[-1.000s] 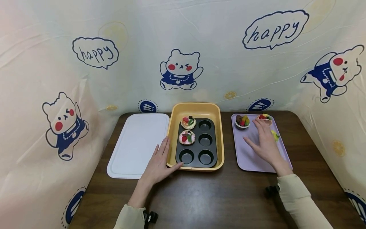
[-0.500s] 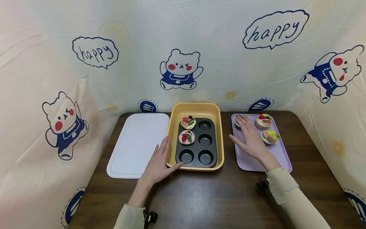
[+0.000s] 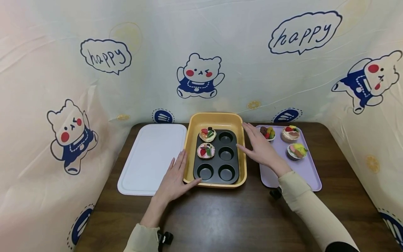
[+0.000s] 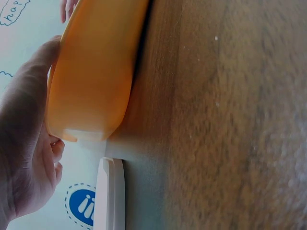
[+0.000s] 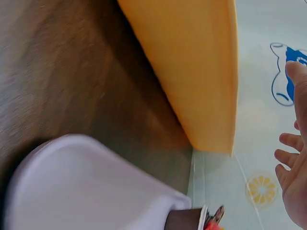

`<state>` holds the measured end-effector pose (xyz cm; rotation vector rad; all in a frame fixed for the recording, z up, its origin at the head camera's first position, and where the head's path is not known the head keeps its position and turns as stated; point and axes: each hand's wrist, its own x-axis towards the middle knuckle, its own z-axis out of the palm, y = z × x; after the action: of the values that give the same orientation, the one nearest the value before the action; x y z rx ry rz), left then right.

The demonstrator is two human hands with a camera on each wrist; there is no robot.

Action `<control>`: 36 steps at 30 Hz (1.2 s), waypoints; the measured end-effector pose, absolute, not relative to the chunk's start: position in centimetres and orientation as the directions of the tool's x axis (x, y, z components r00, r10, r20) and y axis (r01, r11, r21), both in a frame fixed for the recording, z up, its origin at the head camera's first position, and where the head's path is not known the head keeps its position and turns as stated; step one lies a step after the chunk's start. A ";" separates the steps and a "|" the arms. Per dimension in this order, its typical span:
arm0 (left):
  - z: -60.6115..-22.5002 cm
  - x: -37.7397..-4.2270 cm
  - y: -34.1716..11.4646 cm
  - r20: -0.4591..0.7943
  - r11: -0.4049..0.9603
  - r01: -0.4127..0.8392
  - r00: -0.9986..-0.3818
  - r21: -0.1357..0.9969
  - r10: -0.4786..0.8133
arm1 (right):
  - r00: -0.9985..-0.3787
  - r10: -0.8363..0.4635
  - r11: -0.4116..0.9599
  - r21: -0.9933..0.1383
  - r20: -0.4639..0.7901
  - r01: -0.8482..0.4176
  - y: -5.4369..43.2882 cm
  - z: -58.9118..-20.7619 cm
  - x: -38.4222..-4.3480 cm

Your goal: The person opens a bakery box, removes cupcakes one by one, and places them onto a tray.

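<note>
My left hand [image 3: 172, 183] rests with straight fingers along the left rim of a yellow tray [image 3: 217, 118], its thumb over the near left corner. Inside that tray lies a dark muffin pan [image 3: 216, 171]. Two fruit-topped cupcakes, one cream-coloured [image 3: 207, 134] and one pinkish [image 3: 206, 151], sit in the pan's left column. My right hand [image 3: 262, 148] hovers empty, fingers spread, its fingertips at the yellow tray's right rim. In the right wrist view, the hand [image 5: 296, 158] stands above the yellow wall. Behind it, a dark-cup cupcake [image 3: 267, 133] on the purple tray is partly covered.
The purple tray [image 3: 306, 175] at right also bears a cupcake with red topping [image 3: 289, 134] and one with yellow topping [image 3: 296, 151]. A white board [image 3: 151, 161] lies left of the yellow tray. A patterned cloth [image 3: 141, 87] hangs behind the brown table [image 3: 220, 217].
My right hand has moved left, from over the purple tray's cupcakes to the yellow tray's right rim, uncovering the cupcakes at right. The left hand has stayed put.
</note>
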<state>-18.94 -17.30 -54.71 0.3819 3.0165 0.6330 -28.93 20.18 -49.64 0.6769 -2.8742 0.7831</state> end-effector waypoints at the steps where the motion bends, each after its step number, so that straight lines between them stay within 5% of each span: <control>1: -54.7 -19.0 -17.3 0.014 0.888 0.231 -0.969 0.399 0.246 | -0.895 -0.402 0.770 -0.458 0.193 -0.444 19.8 -49.6 -29.2; 14: -54.8 -19.1 -17.1 0.015 0.887 0.232 -0.969 0.399 0.247 | -0.857 -0.488 0.743 -0.437 0.163 -0.506 15.6 -49.7 -32.1; 36: -54.8 -18.9 -17.2 0.032 0.885 0.243 -0.967 0.396 0.251 | -0.863 -0.504 0.745 -0.520 -0.028 -0.418 10.5 -49.4 -35.4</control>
<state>-18.90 -17.24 -54.77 0.3978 3.0308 0.6333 -35.41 10.55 -49.35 0.8236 -3.0893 0.8545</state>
